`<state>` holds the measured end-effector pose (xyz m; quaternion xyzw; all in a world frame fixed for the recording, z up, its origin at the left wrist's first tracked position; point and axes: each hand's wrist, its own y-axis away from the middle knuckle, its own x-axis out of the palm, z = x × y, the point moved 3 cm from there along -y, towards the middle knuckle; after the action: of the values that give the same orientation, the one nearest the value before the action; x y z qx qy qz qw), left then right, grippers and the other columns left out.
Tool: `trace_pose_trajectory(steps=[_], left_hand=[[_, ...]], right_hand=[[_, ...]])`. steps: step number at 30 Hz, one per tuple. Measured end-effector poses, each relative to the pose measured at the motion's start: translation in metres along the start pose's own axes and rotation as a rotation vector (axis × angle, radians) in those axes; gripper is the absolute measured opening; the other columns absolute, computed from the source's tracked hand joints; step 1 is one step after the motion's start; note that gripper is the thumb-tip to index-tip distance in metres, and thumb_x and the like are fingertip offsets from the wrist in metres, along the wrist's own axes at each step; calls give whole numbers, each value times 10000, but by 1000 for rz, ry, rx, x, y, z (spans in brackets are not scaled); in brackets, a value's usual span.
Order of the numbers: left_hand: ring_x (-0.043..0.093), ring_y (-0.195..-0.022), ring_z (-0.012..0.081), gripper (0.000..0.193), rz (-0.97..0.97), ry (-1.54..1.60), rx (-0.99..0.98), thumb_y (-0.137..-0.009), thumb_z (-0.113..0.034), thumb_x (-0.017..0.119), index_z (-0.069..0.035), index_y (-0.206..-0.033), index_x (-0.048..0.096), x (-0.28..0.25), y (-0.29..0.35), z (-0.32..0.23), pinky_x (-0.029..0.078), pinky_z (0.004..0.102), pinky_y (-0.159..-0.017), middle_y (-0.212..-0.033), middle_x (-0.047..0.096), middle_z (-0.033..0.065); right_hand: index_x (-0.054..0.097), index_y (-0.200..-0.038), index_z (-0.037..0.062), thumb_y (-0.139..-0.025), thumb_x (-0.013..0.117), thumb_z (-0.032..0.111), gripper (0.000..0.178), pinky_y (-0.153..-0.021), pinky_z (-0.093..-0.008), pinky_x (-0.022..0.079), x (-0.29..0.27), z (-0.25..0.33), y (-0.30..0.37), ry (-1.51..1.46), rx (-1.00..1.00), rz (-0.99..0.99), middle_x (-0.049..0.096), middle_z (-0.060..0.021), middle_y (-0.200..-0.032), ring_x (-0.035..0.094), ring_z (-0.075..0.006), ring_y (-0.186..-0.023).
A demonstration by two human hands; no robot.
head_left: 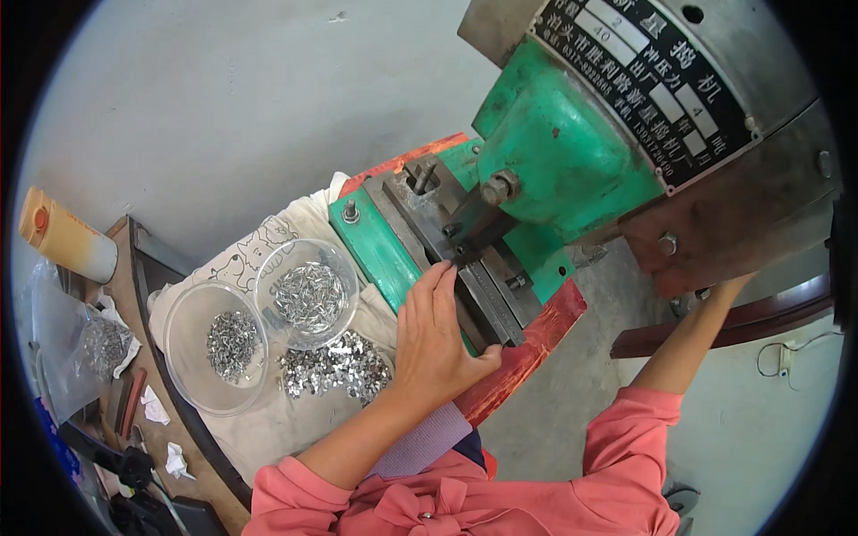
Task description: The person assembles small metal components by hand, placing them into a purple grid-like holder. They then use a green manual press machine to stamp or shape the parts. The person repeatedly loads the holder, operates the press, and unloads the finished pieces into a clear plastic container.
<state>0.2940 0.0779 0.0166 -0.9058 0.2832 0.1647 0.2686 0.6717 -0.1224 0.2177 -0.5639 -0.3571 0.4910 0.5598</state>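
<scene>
"Reporting first on grip and position?"

"Finding the left hand [429, 344] resting at the die block [487, 304] on the press bed, fingertips just beside the dark punch [474, 223], thumb spread well away from the fingers, near the block's lower end. Cannot tell of any small part under the fingertips. Noted right forearm [693, 353] in view, with hand hidden behind the grey casing [742, 210]; cannot tell its grip."

"Seeing hazards?"

"Judging crushed fingertips the most serious, caused by any descent of the punch at present spacing. Judging lesser: scattering the loose metal pieces [344, 368] by a sweep of the left forearm, or tipping the upper bowl [275, 262]."

"Finding clearance?"

"Allowing little between upper bowl and green base [380, 246]. Locating the red table edge [527, 362] just beside the thumb, with open floor [563, 402] beyond."
</scene>
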Motion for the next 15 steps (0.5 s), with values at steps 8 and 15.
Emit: trace_pose_trajectory(steps=[8, 15], left_hand=[[438, -1246, 413, 963, -83, -94, -5, -516, -214, 864, 29, -1336, 421, -3, -25, 13, 365, 506, -1077, -1342, 454, 206], [369, -1303, 395, 953, -86, -143, -43, -538, -239, 872, 48, -1335, 434, 2, -50, 22, 319, 500, -1118, -1350, 432, 177]], right_hand=[[628, -1078, -23, -983, 625, 223, 264, -767, -375, 527, 6, -10, -67, 82, 59, 130, 669, -84, -1044, 629, -197, -874], [630, -1069, -25, -975, 635, 212, 255, -768, -374, 527, 1, -3, -93, 119, 95, 154, 674, -86, -1043, 631, -198, -874]])
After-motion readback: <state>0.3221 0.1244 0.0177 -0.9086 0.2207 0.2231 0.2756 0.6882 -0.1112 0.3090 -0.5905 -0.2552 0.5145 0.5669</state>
